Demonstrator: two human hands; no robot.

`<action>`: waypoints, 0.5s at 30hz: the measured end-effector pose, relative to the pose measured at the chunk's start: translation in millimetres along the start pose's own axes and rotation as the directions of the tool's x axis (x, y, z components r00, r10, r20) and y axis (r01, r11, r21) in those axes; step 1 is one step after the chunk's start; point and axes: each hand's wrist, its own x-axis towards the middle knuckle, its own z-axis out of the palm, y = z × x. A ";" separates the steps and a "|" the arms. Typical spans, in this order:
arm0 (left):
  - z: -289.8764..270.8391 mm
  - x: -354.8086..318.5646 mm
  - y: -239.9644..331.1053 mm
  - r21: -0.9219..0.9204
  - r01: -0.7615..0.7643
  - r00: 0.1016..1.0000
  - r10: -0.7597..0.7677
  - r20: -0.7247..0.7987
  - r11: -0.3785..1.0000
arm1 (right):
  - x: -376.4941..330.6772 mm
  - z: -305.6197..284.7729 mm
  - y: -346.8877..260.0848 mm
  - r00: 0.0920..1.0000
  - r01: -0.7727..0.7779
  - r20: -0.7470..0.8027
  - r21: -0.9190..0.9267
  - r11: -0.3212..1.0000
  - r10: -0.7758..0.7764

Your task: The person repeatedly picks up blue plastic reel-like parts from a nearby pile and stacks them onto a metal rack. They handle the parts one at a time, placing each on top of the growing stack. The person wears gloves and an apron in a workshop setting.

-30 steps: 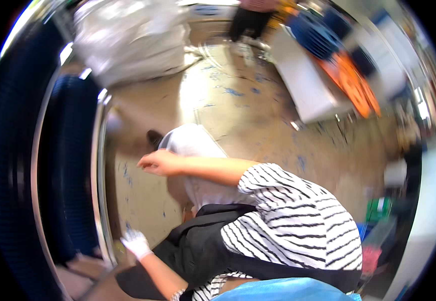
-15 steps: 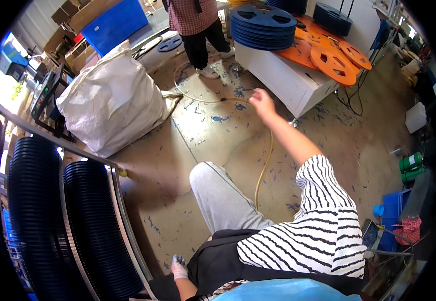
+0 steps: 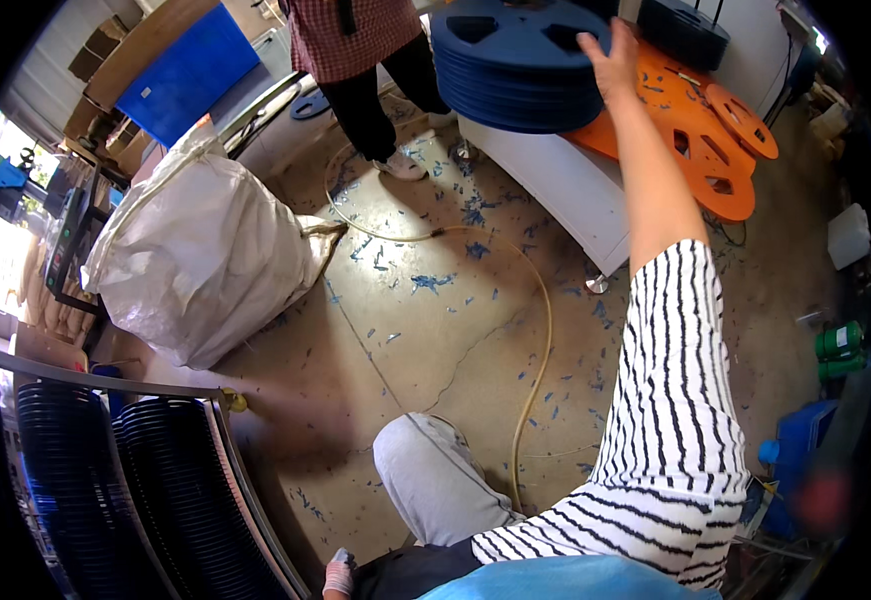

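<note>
My right arm reaches out to a tall stack of dark blue plastic reels (image 3: 515,100) on a white cabinet (image 3: 555,190). My right hand (image 3: 613,68) is at the right rim of the stack, thumb and fingers apart; whether it touches the rim I cannot tell. Orange flat reels (image 3: 705,170) lie beside the stack, under and right of my forearm. Low by my left side, my left hand (image 3: 338,574) wears a whitish glove with greyish fingertips. Its fingers look loosely extended, with nothing visible in them, though the hand is small in view and cut off below.
A person (image 3: 355,50) in a checked top stands beyond the cabinet. A big white sack (image 3: 205,260) sits at left; a rack of dark reels (image 3: 165,480) stands near left. A yellowish hose (image 3: 547,340) curves across the floor amid blue scraps. Green canisters (image 3: 837,345) are at right.
My right hand has moved forward and right, from over the floor to the blue reel stack. The view has shifted closer to the cabinet. My left hand sits lower in the picture.
</note>
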 end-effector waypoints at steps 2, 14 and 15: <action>19.6 -10.7 21.2 0.091 0.148 0.978 -0.132 -0.161 0.985 | 10.0 21.6 53.4 0.899 0.078 0.432 -0.318 0.945 0.072; 55.5 -42.9 40.0 0.066 0.046 0.994 -0.052 0.100 0.997 | 12.5 9.5 -15.4 0.519 0.498 0.791 -0.589 0.636 0.326; 61.9 -44.0 36.9 0.085 0.032 0.996 -0.039 0.077 0.996 | 10.8 6.4 -19.4 0.516 0.475 0.796 -0.575 0.667 0.318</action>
